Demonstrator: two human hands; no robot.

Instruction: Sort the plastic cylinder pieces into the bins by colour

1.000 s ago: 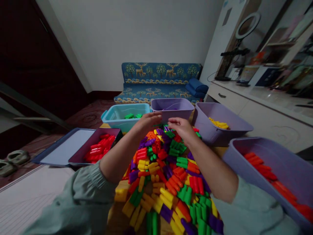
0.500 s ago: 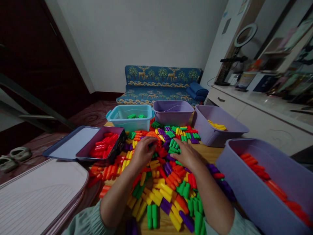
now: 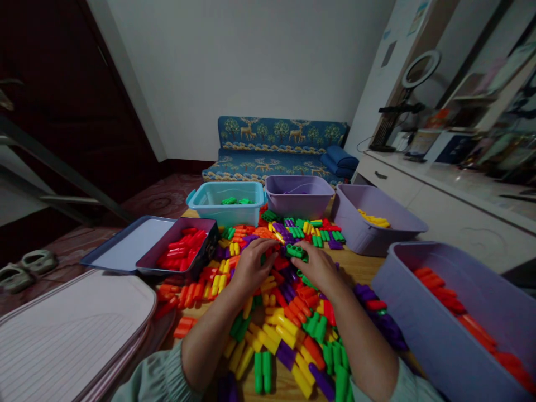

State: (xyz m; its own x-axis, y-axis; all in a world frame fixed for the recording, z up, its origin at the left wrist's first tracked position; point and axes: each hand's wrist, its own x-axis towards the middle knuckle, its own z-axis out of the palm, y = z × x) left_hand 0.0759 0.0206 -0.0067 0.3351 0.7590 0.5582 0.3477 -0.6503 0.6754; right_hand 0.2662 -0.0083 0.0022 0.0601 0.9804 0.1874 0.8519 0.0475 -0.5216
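A heap of plastic building blocks shaped like joined tubes, in red, orange, yellow, green and purple, covers the middle of the wooden table [image 3: 360, 268]. My right hand [image 3: 317, 267] grips a green block [image 3: 296, 251] between thumb and fingers, just over the heap. Beside it, my left hand [image 3: 254, 265] is curled over the blocks with thumb and fingers drawn together. A bit of green shows at its thumb, but what it holds is mostly hidden. Nearer to me lie yellow blocks [image 3: 268, 338] and a green block [image 3: 263, 371].
A turquoise bin [image 3: 226, 214] holds green blocks. Purple bins stand at the back [image 3: 299, 205], back right with yellow blocks [image 3: 360, 237], and right with red-orange blocks [image 3: 435, 324]. An open case [image 3: 144, 262] at left holds red blocks. A patterned sofa [image 3: 280, 145] stands behind.
My right hand has closed on a green block and lifted it slightly. My left hand has shifted a little to the right, its fingers curling in. The view has tilted slightly.
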